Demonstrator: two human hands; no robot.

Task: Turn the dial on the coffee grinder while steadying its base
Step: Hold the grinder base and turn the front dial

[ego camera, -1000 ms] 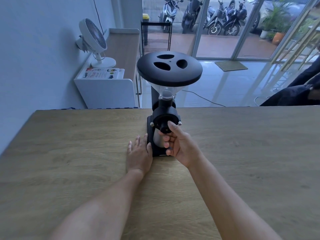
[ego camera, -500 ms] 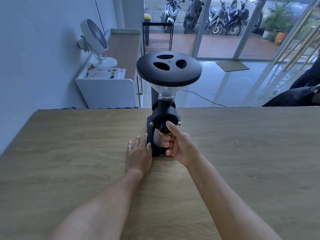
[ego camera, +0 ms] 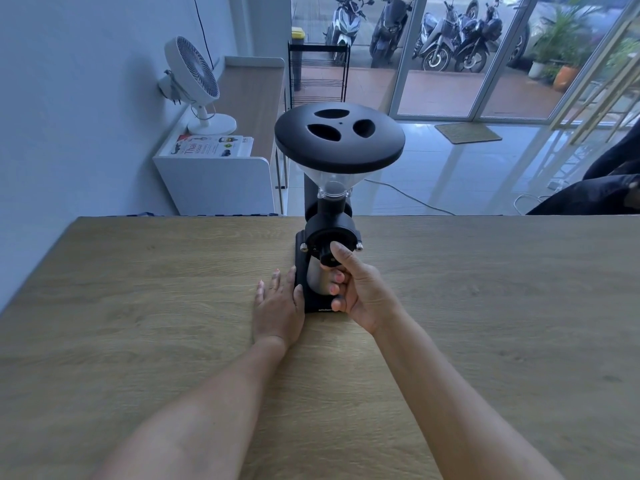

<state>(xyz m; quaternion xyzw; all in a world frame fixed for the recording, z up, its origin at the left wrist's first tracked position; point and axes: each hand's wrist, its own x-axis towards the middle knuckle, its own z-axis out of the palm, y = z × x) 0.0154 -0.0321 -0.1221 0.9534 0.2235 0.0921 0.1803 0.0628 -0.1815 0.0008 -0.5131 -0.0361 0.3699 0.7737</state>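
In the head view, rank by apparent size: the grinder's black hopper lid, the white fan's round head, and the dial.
1. Hopper lid, largest.
2. Fan head; it stands farther back, so true size against the lid is unsure.
3. Dial, smallest, partly covered by the right hand.

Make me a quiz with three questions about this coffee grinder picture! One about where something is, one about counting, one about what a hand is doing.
1. Where is the left hand?
A. On the lid
B. Flat on the table, against the grinder's base
C. Holding the fan

2. How many holes show in the black lid?
A. One
B. Three
C. Six

3. What is the right hand doing?
A. Pinching the dial
B. Lying open on the table
C. Lifting the lid

Answers:
1. B, its palm lies on the wood beside the base.
2. B, three oval openings are visible on top.
3. A, thumb and fingers close around the front knob.
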